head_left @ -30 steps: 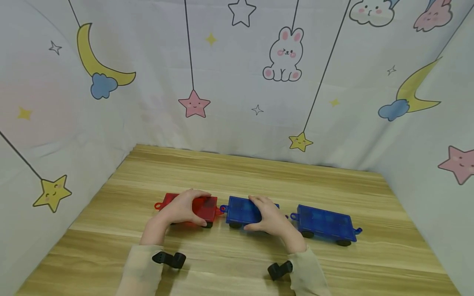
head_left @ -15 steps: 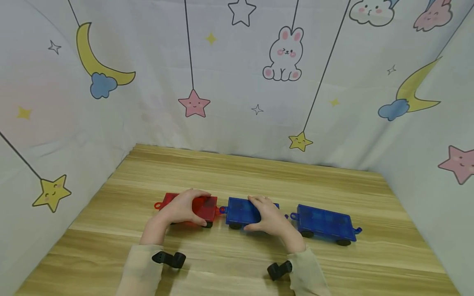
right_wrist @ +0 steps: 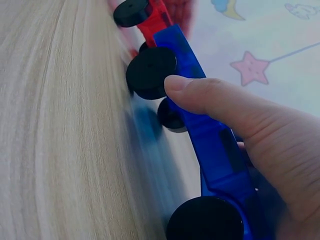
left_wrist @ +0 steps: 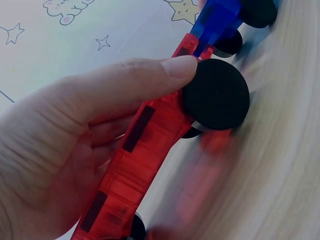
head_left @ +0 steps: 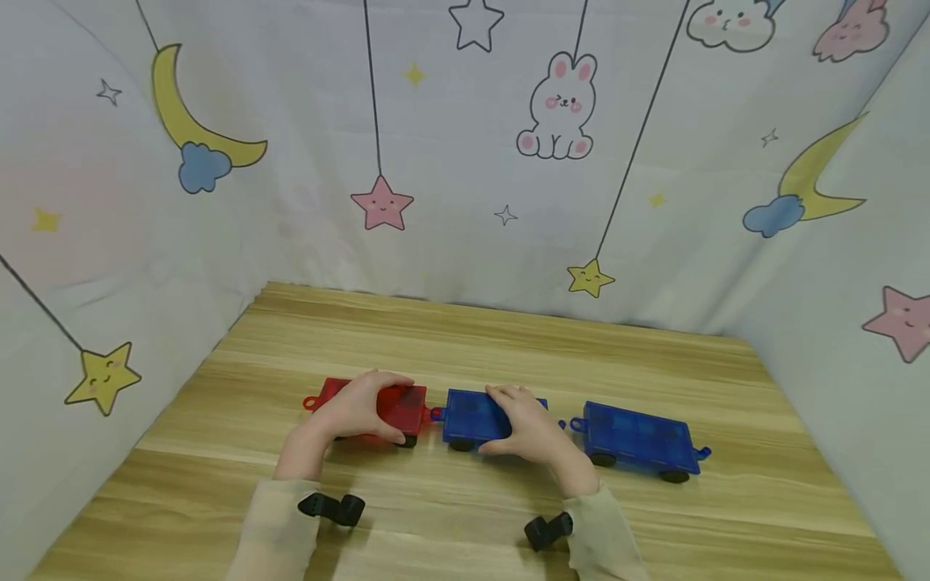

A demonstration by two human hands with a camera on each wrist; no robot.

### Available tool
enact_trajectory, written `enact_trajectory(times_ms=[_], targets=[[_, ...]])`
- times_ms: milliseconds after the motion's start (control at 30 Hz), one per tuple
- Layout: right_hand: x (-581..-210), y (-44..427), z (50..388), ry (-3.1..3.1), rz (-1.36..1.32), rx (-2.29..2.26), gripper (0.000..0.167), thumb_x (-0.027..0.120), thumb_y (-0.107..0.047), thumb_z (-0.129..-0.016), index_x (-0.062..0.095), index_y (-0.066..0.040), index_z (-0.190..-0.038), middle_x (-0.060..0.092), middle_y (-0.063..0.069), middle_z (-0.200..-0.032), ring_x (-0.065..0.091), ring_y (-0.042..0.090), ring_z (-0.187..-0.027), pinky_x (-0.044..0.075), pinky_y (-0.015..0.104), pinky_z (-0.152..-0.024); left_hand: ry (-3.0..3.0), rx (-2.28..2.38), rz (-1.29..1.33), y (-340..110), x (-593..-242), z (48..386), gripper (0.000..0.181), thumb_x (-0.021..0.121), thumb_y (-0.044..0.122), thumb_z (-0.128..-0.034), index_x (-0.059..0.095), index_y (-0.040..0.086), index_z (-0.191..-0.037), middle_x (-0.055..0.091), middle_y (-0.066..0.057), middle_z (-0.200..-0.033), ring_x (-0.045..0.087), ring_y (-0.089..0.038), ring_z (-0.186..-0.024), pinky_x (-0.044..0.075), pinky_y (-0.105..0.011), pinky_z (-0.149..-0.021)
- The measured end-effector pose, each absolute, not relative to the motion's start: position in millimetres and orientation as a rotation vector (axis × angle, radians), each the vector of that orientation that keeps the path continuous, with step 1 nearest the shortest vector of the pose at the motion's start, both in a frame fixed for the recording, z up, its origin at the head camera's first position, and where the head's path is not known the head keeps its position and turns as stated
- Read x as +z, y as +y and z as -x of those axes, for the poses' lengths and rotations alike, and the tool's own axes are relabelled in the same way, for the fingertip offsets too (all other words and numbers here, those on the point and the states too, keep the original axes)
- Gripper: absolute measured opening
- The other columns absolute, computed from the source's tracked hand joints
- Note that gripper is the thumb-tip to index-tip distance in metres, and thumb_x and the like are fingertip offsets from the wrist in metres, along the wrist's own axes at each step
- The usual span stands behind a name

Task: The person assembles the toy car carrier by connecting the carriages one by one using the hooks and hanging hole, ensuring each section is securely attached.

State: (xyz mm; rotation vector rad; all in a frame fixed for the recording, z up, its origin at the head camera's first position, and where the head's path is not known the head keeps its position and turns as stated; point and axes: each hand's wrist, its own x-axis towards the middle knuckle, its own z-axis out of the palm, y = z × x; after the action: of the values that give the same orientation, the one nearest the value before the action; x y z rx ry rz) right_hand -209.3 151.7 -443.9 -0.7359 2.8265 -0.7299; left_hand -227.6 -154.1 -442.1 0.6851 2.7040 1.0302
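Observation:
On the table at left, a translucent red toy train car (head_left: pixel 401 410) with black wheels is gripped across its width by my left hand (head_left: pixel 356 407). The left wrist view shows the thumb by a front wheel. A blue toy train car (head_left: pixel 475 413) stands just right of it, and my right hand (head_left: pixel 529 424) holds that one, thumb on the near side and fingers over the far side. The red car's hook (head_left: pixel 430 415) and the blue car's ring (head_left: pixel 438 414) overlap between them. In the right wrist view the blue car (right_wrist: pixel 200 130) lines up with the red one (right_wrist: pixel 155 22).
A second blue car (head_left: pixel 639 440) stands untouched to the right, its ring (head_left: pixel 577 424) close to the held blue car's hook. The wood-grain table (head_left: pixel 465 500) is bordered by printed cloth walls (head_left: pixel 479 242) at the back and sides.
The held blue car has come slightly down toward me at its left end, its ring settling over the red car's hook. The left hand, red car and second blue car stay put.

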Motion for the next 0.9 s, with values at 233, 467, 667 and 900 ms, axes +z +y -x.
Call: enact_trajectory(times_ms=[233,467,667,900], targets=[[-442.6,151.9,207.7,2.839,0.687,-0.694,0.093,0.083,-0.043,-0.075,0.04,-0.008,-0.149,0.041,0.017,-0.151,0.03,0.048,-0.142,0.029,0.064,-0.112,2.703,1.031,-0.694,-153.1,-440.6,226.1,0.083,0.091,0.032,-0.065,0.056,0.008,-0.137,0.058,-0.011,-0.134,0.049,-0.034,-0.124,0.051,-0.049,-0.094],[-440.0,151.7,207.0,2.838,0.712,-0.701,0.095,0.085,-0.044,-0.073,0.041,-0.007,-0.149,0.042,0.017,-0.151,0.031,0.048,-0.141,0.03,0.064,-0.111,2.707,1.02,-0.673,-152.8,-438.5,224.9,0.088,0.091,0.035,-0.065,0.053,0.009,-0.14,0.055,-0.014,-0.14,0.027,-0.054,-0.139,0.039,-0.064,-0.104],[-437.6,154.7,206.6,2.819,0.764,-0.751,0.096,0.085,-0.042,-0.072,0.04,-0.005,-0.149,0.042,0.019,-0.151,0.033,0.045,-0.141,0.027,0.063,-0.114,2.716,1.095,-0.699,-147.6,-431.5,220.5,0.085,0.088,0.036,-0.07,0.051,0.009,-0.142,0.051,-0.015,-0.144,0.037,-0.044,-0.138,0.039,-0.062,-0.105],[-434.2,163.7,204.1,2.815,0.726,-0.815,0.094,0.083,-0.041,-0.075,0.038,-0.008,-0.15,0.04,0.016,-0.152,0.033,0.041,-0.142,0.033,0.059,-0.111,2.813,1.161,-0.748,-132.7,-428.0,218.7,0.066,0.079,0.033,-0.0821,0.054,0.009,-0.139,0.055,-0.012,-0.141,0.048,-0.036,-0.133,0.041,-0.056,-0.106]])
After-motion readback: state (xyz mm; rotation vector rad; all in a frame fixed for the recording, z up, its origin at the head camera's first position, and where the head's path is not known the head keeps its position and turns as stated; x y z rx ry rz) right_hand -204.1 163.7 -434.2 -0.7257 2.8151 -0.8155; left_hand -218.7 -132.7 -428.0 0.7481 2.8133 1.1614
